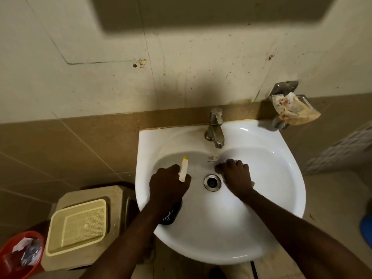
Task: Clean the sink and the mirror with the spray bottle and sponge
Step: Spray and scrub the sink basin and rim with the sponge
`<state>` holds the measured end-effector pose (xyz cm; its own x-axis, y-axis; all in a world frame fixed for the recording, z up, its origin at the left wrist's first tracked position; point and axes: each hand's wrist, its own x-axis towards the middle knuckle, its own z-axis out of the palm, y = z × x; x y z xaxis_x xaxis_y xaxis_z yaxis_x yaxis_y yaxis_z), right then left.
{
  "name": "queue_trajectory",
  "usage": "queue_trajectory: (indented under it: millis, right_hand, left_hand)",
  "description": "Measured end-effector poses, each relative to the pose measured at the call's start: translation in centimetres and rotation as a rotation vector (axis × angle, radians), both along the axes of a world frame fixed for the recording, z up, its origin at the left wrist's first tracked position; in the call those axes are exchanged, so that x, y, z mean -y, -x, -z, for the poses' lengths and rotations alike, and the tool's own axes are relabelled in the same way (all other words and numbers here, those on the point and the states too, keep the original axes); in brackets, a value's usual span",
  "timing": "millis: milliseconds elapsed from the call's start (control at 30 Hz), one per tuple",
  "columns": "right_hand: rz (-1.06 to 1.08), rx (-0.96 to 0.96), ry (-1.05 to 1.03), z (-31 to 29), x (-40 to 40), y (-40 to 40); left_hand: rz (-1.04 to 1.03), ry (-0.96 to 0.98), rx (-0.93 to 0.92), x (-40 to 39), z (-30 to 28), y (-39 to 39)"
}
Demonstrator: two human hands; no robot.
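Observation:
A white sink (271,178) hangs on the wall, with a metal drain (212,182) in its middle and a metal tap (215,127) at the back. My left hand (168,184) is closed round a spray bottle (184,168) with a cream nozzle and a dark body, held over the basin's left side. My right hand (234,174) presses flat on the basin just right of the drain; a sliver of yellowish sponge (253,183) shows under its edge. The mirror is only a dark blurred band (201,13) at the top.
A metal soap holder (283,91) with a stained rag (293,111) hangs on the wall right of the tap. Left of the sink stand a beige stool (120,193) bearing a cream tray (78,224), and a red bin (20,256) with rubbish.

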<state>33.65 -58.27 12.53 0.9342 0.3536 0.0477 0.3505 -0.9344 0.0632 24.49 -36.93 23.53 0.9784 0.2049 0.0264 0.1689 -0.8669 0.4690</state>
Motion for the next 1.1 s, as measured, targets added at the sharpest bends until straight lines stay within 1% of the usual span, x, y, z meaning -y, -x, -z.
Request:
queue_trajectory:
  millis: [33, 67, 100, 167, 233, 300, 367, 400, 433, 467, 500, 567, 633, 667, 700, 800, 833, 900, 933, 967, 1033, 1067, 1100]
  right_hand:
    - [0.036, 0.015, -0.042, -0.3, 0.2, 0.1]
    - [0.017, 0.040, -0.088, -0.7, 0.2, 0.3]
    - [-0.071, 0.109, -0.138, -0.3, 0.5, 0.1]
    - [-0.287, 0.288, -0.184, -0.4, 0.4, -0.7]
    - [-0.451, 0.476, -0.123, -0.5, -0.5, -1.2]
    - [-0.563, 0.635, -0.059, 0.5, -1.6, -1.7]
    - [-0.670, 0.674, 0.110, 2.5, -1.1, -2.5]
    - [-0.697, 0.617, 0.156, 3.2, -0.2, -2.8]
    - [-0.671, 0.540, 0.144, 3.9, 1.1, -2.9]
    - [-0.553, 0.411, 0.089, 3.7, 2.3, -2.8]
    - [-0.387, 0.269, 0.038, 3.1, 3.1, -2.5]
    - [-0.084, 0.042, 0.008, 1.7, 3.0, -1.6]
    - [0.140, -0.084, -0.142, 1.3, 1.0, -0.5]
    - [0.219, -0.150, -0.231, 1.2, -0.6, 0.2]
    - [0.251, -0.226, -0.296, 1.3, -2.3, 1.0]
    - [0.241, -0.469, -0.457, 1.6, -7.6, 3.0]
    - [0.203, -0.530, -0.546, 1.5, -9.1, 3.7]
    - [0.096, -0.674, -0.779, 0.1, -10.8, 4.8]
    - [-0.010, -0.758, -0.816, -0.6, -10.7, 5.6]
    - [-0.129, -0.858, -0.770, -1.8, -10.0, 6.3]
    - [-0.338, -1.041, -0.573, -3.9, -7.2, 7.7]
    - [-0.419, -1.082, -0.524, -4.8, -5.2, 8.2]
    - [-0.452, -1.100, -0.470, -5.8, -3.1, 8.6]
  left_hand:
    - [0.094, -0.097, -0.006, 0.4, 0.4, -0.1]
    - [0.159, -0.208, 0.002, 0.8, 0.8, -0.3]
    - [0.198, -0.291, 0.008, 1.1, 1.1, -0.5]
    - [0.280, -0.381, 0.036, 1.5, 1.6, -1.1]
    - [0.348, -0.432, 0.029, 1.6, 1.8, -1.9]
    - [0.435, -0.519, 0.037, 1.5, 2.2, -2.7]
    - [0.527, -0.611, 0.013, 1.2, 2.2, -3.4]
    - [0.554, -0.649, 0.010, 1.0, 2.0, -3.7]
    - [0.574, -0.678, 0.020, 0.7, 2.0, -3.9]
    - [0.587, -0.701, 0.024, 0.3, 2.0, -4.2]
    - [0.589, -0.724, 0.025, 0.0, 1.9, -4.5]
    - [0.599, -0.738, 0.024, -0.5, 1.8, -4.9]
    - [0.607, -0.738, 0.013, -0.7, 1.5, -5.0]
    - [0.609, -0.739, 0.002, -0.8, 1.3, -4.9]
    - [0.615, -0.745, -0.006, -1.0, 1.2, -4.9]
    - [0.610, -0.770, -0.017, -1.1, 1.1, -4.7]
    - [0.610, -0.790, -0.011, -1.1, 0.8, -4.5]
    - [0.640, -0.784, -0.063, -1.1, 0.6, -4.6]
    - [0.669, -0.765, -0.118, -1.0, 0.4, -4.7]
    - [0.728, -0.761, -0.123, -1.0, 0.3, -4.6]
    - [0.892, -0.750, -0.077, -1.0, 0.1, -4.1]
    - [0.990, -0.739, -0.066, -0.8, -0.3, -3.7]
    - [1.108, -0.740, -0.068, -0.8, -0.2, -3.5]
